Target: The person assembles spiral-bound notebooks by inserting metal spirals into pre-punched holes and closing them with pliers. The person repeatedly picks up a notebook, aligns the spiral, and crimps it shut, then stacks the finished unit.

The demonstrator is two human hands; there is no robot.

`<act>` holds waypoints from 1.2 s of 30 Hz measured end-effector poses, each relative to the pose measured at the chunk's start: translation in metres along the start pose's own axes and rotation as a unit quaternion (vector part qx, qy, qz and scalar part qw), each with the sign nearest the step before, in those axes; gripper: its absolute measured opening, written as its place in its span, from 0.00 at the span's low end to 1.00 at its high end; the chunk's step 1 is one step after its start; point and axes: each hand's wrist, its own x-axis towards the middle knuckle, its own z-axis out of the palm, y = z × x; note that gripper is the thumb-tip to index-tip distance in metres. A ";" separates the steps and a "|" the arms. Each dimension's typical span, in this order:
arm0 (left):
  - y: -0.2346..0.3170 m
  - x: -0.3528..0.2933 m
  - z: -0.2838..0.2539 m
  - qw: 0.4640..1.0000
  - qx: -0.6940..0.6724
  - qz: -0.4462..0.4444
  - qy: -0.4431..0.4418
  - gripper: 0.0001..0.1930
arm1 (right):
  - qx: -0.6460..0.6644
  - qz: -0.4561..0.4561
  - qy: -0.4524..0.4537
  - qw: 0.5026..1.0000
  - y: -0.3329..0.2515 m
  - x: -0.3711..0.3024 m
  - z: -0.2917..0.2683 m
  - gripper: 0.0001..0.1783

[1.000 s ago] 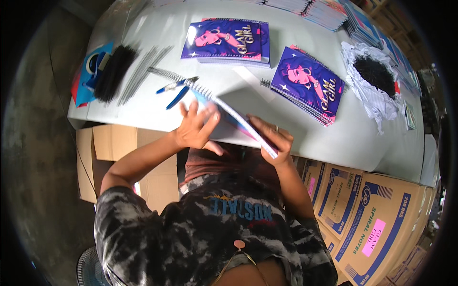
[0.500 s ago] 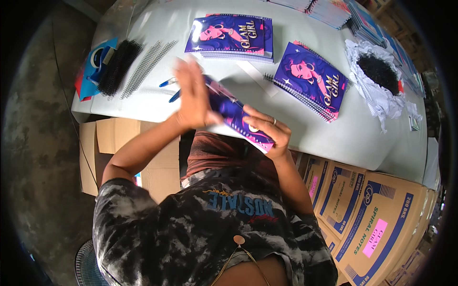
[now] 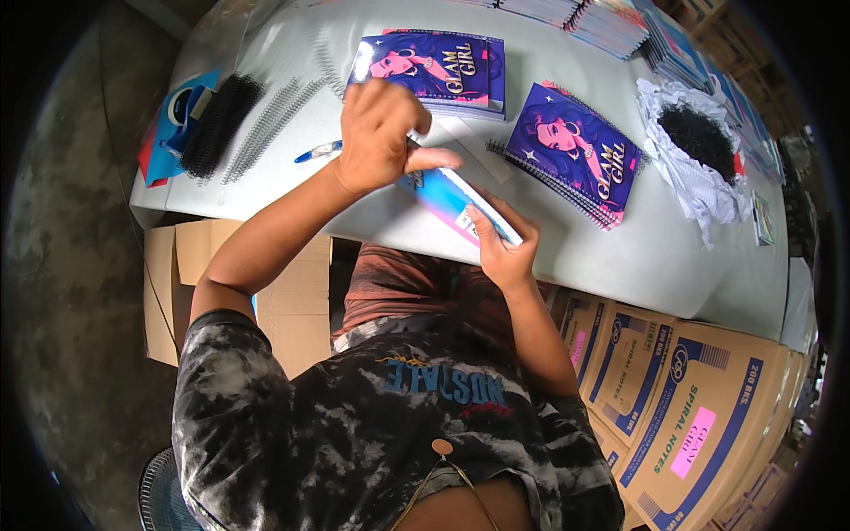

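Note:
My right hand (image 3: 509,252) grips the lower end of a small notebook (image 3: 447,202), thumb on its blue-and-pink cover. The notebook is tilted above the table's near edge, its white page edges facing up. My left hand (image 3: 381,133) is closed at the notebook's upper end, thumb stretched along it. From the left fist a thin, blurred wire coil (image 3: 328,62) sticks out up and away; the grip on it is hidden by the fingers. A blue pen (image 3: 317,152) lies beside the left wrist.
Purple notebooks are stacked at the table's far middle (image 3: 425,71) and right (image 3: 571,150). Grey wire coils (image 3: 270,128), black coils (image 3: 221,124) and a tape roll (image 3: 181,106) lie left. Crumpled paper (image 3: 699,190) holds a black tangle (image 3: 699,142). Cartons (image 3: 691,416) stand lower right.
The notebook has turned from its purple cover to its blue-and-pink side. My left hand has gone from open and flat to closed, with a wire coil now sticking out of it.

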 end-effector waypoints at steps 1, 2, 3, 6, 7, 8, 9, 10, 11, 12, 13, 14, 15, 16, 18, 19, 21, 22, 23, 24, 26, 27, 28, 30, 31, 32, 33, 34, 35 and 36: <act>0.000 0.005 0.002 0.997 0.031 0.025 0.060 0.30 | -0.024 -0.020 0.008 0.999 0.000 -0.001 0.001 0.14; -0.010 -0.001 0.002 0.997 0.021 -0.009 0.070 0.39 | -0.043 -0.034 0.008 0.998 0.000 0.001 -0.001 0.16; -0.015 0.003 0.005 0.990 0.026 -0.001 0.138 0.41 | -0.057 -0.060 0.003 0.997 0.000 0.001 0.000 0.16; -0.005 -0.030 0.018 0.992 0.016 -0.067 0.110 0.46 | -0.080 -0.108 -0.002 0.991 0.003 -0.001 0.004 0.20; 0.011 -0.091 0.020 0.990 -0.018 -0.109 -0.092 0.60 | -0.067 -0.101 -0.001 0.993 0.003 -0.001 0.004 0.21; 0.020 -0.103 0.013 0.994 -0.014 0.011 -0.106 0.58 | -0.059 -0.088 0.003 0.994 0.003 -0.003 0.002 0.21; 0.030 -0.114 0.006 0.985 -0.014 0.133 -0.113 0.56 | -0.051 -0.077 0.010 0.996 0.003 -0.002 0.000 0.22; 0.018 -0.086 0.000 0.991 0.029 0.126 -0.024 0.54 | -0.064 -0.106 0.001 0.992 0.003 -0.005 -0.001 0.23; 0.011 -0.077 0.000 0.995 0.037 0.089 0.017 0.54 | -0.070 -0.114 -0.009 0.991 0.003 -0.001 0.000 0.23; 0.009 -0.072 -0.002 0.997 0.042 0.045 0.055 0.54 | -0.075 -0.111 -0.029 0.991 -0.001 -0.002 0.002 0.23; 0.007 -0.066 0.002 0.998 0.018 -0.014 0.052 0.55 | -0.080 -0.123 -0.042 0.988 -0.003 0.003 0.002 0.24; 0.007 -0.061 0.005 0.996 -0.006 -0.073 0.050 0.57 | -0.067 -0.141 -0.039 0.987 -0.003 -0.001 0.006 0.24; 0.006 -0.057 0.010 0.989 -0.030 -0.131 0.054 0.59 | -0.075 -0.145 -0.023 0.986 0.000 0.000 0.008 0.24; 0.023 -0.095 0.008 0.994 0.002 -0.040 -0.103 0.60 | -0.057 -0.124 -0.021 0.990 0.002 0.000 0.008 0.23; 0.033 -0.106 0.010 0.987 -0.059 0.103 -0.105 0.60 | -0.065 -0.138 -0.025 0.988 0.001 0.005 0.006 0.22; 0.027 -0.108 0.011 0.991 -0.061 0.080 -0.085 0.58 | -0.090 -0.161 -0.034 0.982 -0.003 0.001 0.008 0.21; -0.012 -0.112 0.025 0.996 -0.085 -0.018 -0.016 0.54 | -0.017 -0.058 -0.032 0.998 -0.010 -0.001 0.013 0.17; -0.011 -0.106 0.029 0.994 -0.016 -0.049 -0.095 0.54 | -0.016 -0.065 -0.021 0.998 -0.009 -0.001 0.012 0.17; -0.009 -0.102 0.030 0.979 0.057 -0.068 -0.182 0.53 | -0.015 -0.072 -0.010 0.997 -0.007 -0.001 0.011 0.17; 0.040 -0.098 0.015 0.894 0.217 -0.049 -0.389 0.53 | -0.020 -0.067 -0.001 0.998 -0.003 -0.003 0.007 0.17; 0.059 -0.100 0.002 0.908 0.218 0.073 -0.350 0.52 | -0.012 -0.063 0.016 0.998 0.000 -0.001 0.005 0.18; 0.048 -0.104 0.002 0.980 0.041 0.169 -0.096 0.52 | -0.032 -0.090 0.007 0.995 0.001 0.005 0.005 0.18; 0.047 -0.094 -0.003 0.990 0.046 0.102 -0.088 0.53 | -0.052 -0.101 -0.006 0.994 0.002 0.000 0.006 0.19; 0.027 -0.060 -0.001 0.997 0.059 -0.014 -0.053 0.55 | -0.044 -0.115 -0.027 0.992 0.000 0.004 0.007 0.20; 0.031 -0.066 0.001 0.995 0.043 -0.027 -0.085 0.56 | -0.045 -0.103 -0.021 0.993 -0.001 0.002 0.008 0.20; 0.036 -0.074 0.005 0.992 0.028 -0.039 -0.117 0.56 | -0.046 -0.090 -0.015 0.995 -0.002 -0.001 0.009 0.20; 0.049 -0.092 0.009 0.993 -0.030 -0.004 -0.112 0.58 | -0.045 -0.083 -0.013 0.996 -0.002 -0.002 0.010 0.20; 0.061 -0.109 0.015 0.989 -0.089 0.034 -0.111 0.59 | -0.026 -0.072 -0.001 0.997 0.000 -0.001 0.010 0.20; 0.066 -0.105 -0.002 0.970 -0.085 0.132 -0.186 0.58 | -0.031 -0.081 -0.001 0.996 -0.001 0.002 0.009 0.20; 0.055 -0.088 0.002 0.986 -0.019 0.136 -0.097 0.57 | -0.041 -0.084 0.002 0.996 -0.002 0.002 0.009 0.20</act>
